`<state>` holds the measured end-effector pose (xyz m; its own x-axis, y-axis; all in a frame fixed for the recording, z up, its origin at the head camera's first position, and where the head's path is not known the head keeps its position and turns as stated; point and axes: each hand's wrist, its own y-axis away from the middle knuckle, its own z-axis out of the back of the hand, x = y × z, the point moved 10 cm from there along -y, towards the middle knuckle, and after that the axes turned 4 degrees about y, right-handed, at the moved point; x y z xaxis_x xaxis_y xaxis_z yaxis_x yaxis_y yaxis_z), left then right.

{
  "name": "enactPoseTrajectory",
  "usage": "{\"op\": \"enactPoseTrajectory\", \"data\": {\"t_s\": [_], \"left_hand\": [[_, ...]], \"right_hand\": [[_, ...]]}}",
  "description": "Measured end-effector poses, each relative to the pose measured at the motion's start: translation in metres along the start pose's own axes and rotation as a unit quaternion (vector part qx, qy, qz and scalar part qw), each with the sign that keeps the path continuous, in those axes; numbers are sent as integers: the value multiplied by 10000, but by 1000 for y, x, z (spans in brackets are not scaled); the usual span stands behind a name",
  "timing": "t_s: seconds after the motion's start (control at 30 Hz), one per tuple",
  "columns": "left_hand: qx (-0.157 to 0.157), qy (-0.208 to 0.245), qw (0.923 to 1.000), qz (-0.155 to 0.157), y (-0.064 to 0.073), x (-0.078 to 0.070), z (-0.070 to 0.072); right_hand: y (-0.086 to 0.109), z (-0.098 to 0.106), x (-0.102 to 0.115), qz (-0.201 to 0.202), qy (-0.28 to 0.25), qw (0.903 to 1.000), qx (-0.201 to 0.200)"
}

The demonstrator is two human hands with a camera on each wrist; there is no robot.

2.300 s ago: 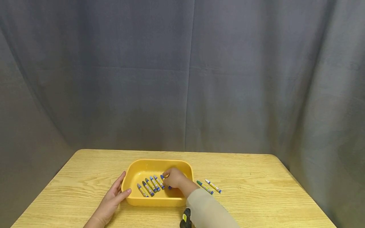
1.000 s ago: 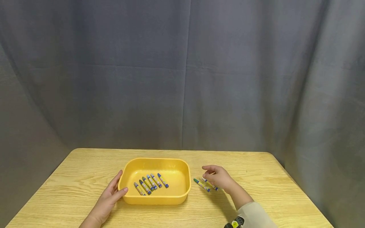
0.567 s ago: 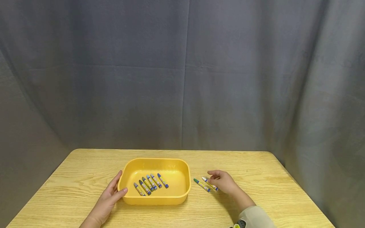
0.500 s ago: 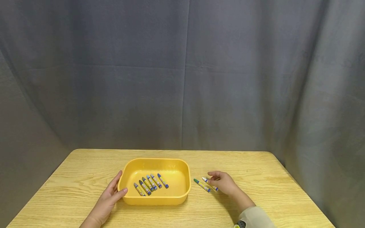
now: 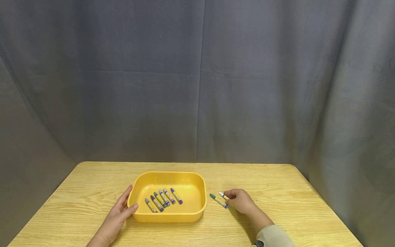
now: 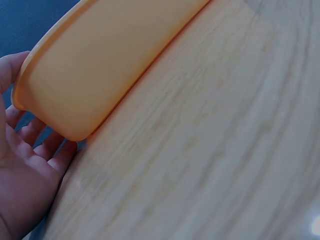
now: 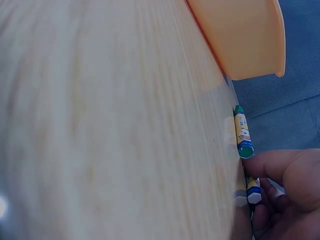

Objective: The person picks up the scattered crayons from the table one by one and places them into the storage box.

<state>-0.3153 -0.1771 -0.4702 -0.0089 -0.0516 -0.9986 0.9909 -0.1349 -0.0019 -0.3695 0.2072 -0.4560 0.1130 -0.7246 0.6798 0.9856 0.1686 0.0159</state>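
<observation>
My left hand [image 5: 115, 216] grips the left end of a yellow plastic tub [image 5: 169, 217], thumb over the rim and fingers along the outer wall, as the left wrist view also shows. To the right of the tub, my right hand [image 5: 242, 202] pinches a white crayon [image 5: 222, 194] lying on the table; its rear part is hidden by the fingers in the head view. The right wrist view shows that crayon's flat white end [image 7: 254, 197] between thumb and fingers. A green crayon [image 5: 217, 200] lies alongside, close to the right thumb.
Several crayons [image 5: 164, 198] lie slanted in a loose row on the tub's floor, a blue one [image 5: 176, 196] slightly apart at the right. The wooden table [image 5: 296, 209] has rounded far corners. A grey curtain [image 5: 197, 85] hangs behind and at the sides.
The right hand has left the tub, where the blue crayon now lies, and moved right and down onto the white crayon, its fingers closing round it. The left hand keeps its hold.
</observation>
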Motion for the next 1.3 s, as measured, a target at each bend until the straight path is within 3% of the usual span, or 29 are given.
{"op": "enactPoseTrajectory", "data": {"t_s": [0.23,0.63,1.03,1.3], "left_hand": [[-41,12,10000,56,0,1,0],[8,44,10000,10,2,-2,-2],[31,63,10000,-33,2,-5,-2],[14,155,9999,-1,2,-3,-2]], "right_hand": [[-1,2,1,-79,-220,9997,-68],[-10,12,24,-266,-1389,9899,-44],[-31,-3,82,-51,-2182,9754,307],[-39,-24,118,81,-2287,9716,606]]}}
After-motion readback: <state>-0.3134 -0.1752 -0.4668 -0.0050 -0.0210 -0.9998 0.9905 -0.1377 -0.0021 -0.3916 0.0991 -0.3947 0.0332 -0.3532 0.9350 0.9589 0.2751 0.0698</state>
